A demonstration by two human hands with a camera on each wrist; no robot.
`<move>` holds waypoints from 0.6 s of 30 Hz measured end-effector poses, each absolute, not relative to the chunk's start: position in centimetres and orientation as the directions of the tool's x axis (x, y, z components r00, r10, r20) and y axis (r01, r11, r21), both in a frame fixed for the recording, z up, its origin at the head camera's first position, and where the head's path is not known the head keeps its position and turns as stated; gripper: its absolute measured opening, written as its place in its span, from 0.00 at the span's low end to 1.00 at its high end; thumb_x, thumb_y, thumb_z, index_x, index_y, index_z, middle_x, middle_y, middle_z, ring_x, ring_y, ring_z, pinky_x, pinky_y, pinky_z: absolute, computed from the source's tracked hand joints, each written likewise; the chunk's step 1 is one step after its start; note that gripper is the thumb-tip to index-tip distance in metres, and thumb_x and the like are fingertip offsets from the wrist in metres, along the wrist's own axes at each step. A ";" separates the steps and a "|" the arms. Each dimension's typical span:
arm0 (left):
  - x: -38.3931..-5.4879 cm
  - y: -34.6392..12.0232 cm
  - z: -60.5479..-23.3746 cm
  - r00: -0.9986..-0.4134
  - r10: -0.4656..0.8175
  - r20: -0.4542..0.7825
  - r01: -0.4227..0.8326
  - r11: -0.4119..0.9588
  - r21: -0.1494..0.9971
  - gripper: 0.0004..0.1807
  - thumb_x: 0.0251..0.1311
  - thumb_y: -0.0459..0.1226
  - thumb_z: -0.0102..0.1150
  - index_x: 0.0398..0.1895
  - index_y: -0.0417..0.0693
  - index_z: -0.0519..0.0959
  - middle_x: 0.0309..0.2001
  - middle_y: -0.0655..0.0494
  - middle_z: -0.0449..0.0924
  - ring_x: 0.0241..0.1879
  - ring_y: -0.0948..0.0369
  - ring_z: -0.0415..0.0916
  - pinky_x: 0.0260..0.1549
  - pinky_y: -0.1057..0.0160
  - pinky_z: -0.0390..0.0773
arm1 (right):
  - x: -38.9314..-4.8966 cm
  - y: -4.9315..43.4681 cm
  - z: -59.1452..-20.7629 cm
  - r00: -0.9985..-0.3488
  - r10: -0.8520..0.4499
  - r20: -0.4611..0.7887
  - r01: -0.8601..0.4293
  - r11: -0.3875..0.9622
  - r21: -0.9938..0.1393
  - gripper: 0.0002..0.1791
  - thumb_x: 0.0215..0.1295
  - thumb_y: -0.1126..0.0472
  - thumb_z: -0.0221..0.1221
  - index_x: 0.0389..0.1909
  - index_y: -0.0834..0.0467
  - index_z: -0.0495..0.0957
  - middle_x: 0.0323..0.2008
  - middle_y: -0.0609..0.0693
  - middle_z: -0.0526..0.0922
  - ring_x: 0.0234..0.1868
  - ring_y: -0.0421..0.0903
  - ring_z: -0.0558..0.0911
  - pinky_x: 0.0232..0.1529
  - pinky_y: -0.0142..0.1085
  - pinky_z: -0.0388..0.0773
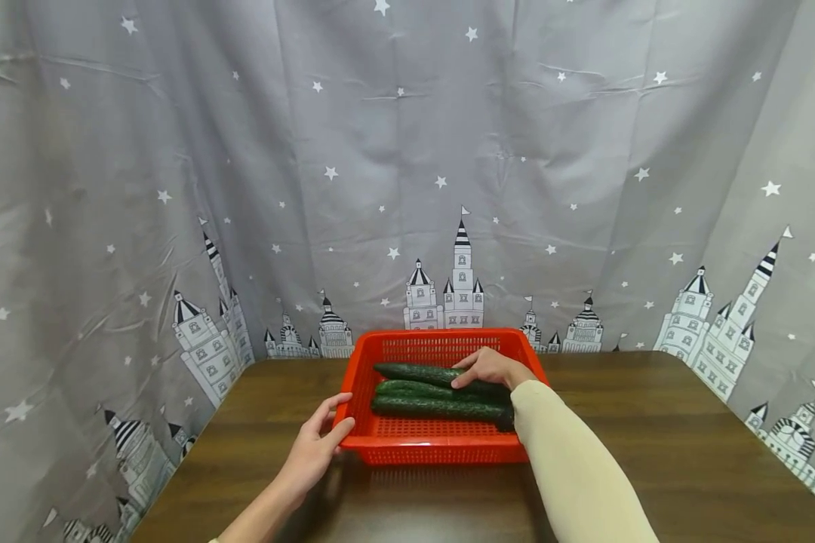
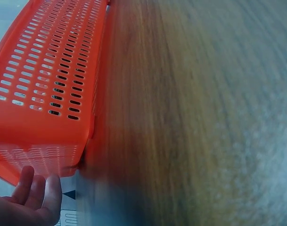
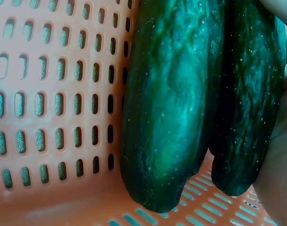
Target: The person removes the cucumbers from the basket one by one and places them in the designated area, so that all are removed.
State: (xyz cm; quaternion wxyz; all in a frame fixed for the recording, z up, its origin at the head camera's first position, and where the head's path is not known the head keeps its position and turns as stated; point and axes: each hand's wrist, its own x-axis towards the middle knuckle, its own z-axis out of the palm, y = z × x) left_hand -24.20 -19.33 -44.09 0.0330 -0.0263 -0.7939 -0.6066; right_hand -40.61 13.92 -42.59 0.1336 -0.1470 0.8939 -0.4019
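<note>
Three dark green cucumbers lie side by side in a red plastic basket (image 1: pixel 441 455) with slotted walls. My right hand (image 1: pixel 492 368) reaches over the basket's right side and grips the farthest cucumber (image 1: pixel 407 371), thumb on its near side and fingers over the far side. The middle cucumber (image 1: pixel 410 389) and the nearest cucumber (image 1: pixel 435 408) lie just in front of it. In the right wrist view, the hand (image 3: pixel 280 155) is at the right edge beside a cucumber (image 3: pixel 247 103). My left hand (image 1: pixel 319 441) holds the basket's left rim near the front corner.
The basket stands on a brown wooden table (image 1: pixel 618 422). Behind the table and along both sides hangs a grey curtain (image 1: pixel 380 188) printed with stars and castles. A pale yellow sleeve (image 1: pixel 577 460) covers the right arm.
</note>
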 end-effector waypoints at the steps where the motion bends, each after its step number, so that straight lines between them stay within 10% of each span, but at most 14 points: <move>1: -24.3 -19.3 -44.1 -0.996 0.004 0.085 0.083 0.263 0.961 0.25 0.70 0.40 0.59 0.68 0.57 0.71 0.53 0.44 0.77 0.41 0.57 0.74 0.36 0.59 0.79 | -40.7 14.0 -42.6 -0.921 -0.371 -0.119 -0.158 0.635 -0.756 0.26 0.52 0.54 0.75 0.53 0.55 0.86 0.62 0.57 0.80 0.68 0.55 0.73 0.66 0.50 0.71; 18: -24.4 -19.4 -44.2 -0.995 0.014 0.094 0.094 0.262 0.960 0.25 0.70 0.41 0.59 0.69 0.57 0.70 0.55 0.43 0.77 0.43 0.56 0.75 0.38 0.58 0.80 | -41.1 14.2 -42.3 -0.912 -0.389 -0.130 -0.169 0.644 -0.747 0.26 0.54 0.53 0.74 0.55 0.54 0.85 0.64 0.57 0.79 0.68 0.55 0.72 0.67 0.49 0.70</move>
